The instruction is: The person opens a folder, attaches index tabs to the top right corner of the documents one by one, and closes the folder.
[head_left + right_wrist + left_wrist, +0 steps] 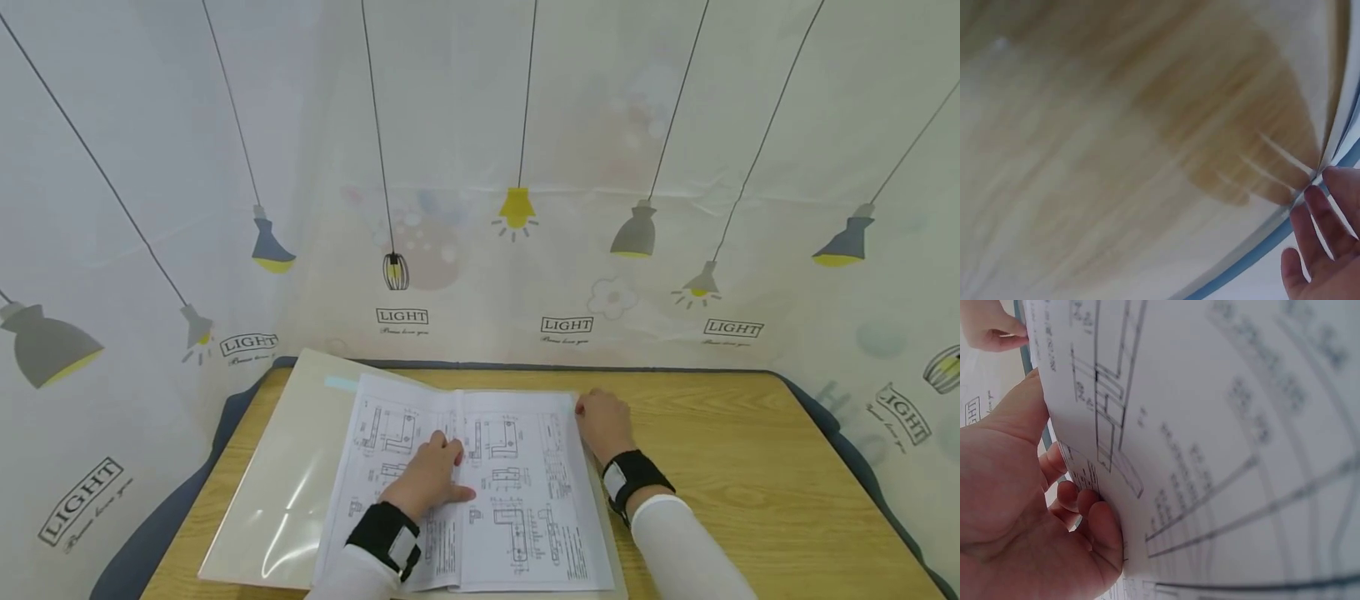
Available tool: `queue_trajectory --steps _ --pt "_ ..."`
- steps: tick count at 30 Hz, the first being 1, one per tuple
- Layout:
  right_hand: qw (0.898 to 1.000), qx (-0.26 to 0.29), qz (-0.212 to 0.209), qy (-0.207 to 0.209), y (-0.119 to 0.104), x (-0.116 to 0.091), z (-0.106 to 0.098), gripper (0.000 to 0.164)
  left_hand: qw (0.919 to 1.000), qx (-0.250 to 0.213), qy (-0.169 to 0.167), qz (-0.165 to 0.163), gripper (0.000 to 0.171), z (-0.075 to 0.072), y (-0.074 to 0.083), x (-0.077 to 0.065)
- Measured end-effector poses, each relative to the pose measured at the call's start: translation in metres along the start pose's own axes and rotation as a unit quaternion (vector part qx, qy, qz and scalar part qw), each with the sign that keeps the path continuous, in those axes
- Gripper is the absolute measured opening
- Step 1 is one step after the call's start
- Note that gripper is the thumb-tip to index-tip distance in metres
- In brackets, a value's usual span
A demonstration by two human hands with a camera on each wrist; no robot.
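Note:
An open booklet of technical drawings [555,492] lies before me, its printed pages showing part outlines and dimension figures. My left hand [431,477] rests on the pages near the middle fold, thumb out to the right and fingers loosely bent. In the left wrist view, the left hand [1029,506] lies against the printed sheet [1210,425] with nothing gripped. At the upper right corner of the booklet, my right hand [606,421] pinches the page edge. The right wrist view shows the right hand [1329,244] with thumb and fingertips at that edge.
A glossy cream folder cover [262,492] lies spread to the left under the booklet. The wood-grain table [735,467] extends to the right. Behind it hangs a pale curtain [465,108] printed with lamps.

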State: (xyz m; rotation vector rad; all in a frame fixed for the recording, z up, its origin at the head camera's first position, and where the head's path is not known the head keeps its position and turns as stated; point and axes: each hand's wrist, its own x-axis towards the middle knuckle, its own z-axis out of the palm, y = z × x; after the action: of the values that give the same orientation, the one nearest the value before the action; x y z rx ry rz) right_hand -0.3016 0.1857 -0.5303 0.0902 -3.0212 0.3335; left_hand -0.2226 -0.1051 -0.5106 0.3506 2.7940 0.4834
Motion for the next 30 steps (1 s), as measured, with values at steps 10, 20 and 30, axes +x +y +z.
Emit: queue_trajectory --steps 10,20,30 --pt "0.996 -0.035 -0.063 -0.052 0.005 -0.012 -0.012 0.025 0.9999 -0.012 -0.003 -0.009 0.049 -0.003 0.003 -0.001" --pt "0.991 -0.054 -0.096 -0.069 0.006 -0.017 -0.016 0.028 1.0 -0.001 -0.003 -0.007 0.049 -0.001 0.002 0.001" --pt "0.994 -0.037 -0.089 -0.061 0.008 -0.013 -0.013 0.027 0.9999 -0.009 -0.002 -0.01 0.049 -0.003 0.003 -0.001"
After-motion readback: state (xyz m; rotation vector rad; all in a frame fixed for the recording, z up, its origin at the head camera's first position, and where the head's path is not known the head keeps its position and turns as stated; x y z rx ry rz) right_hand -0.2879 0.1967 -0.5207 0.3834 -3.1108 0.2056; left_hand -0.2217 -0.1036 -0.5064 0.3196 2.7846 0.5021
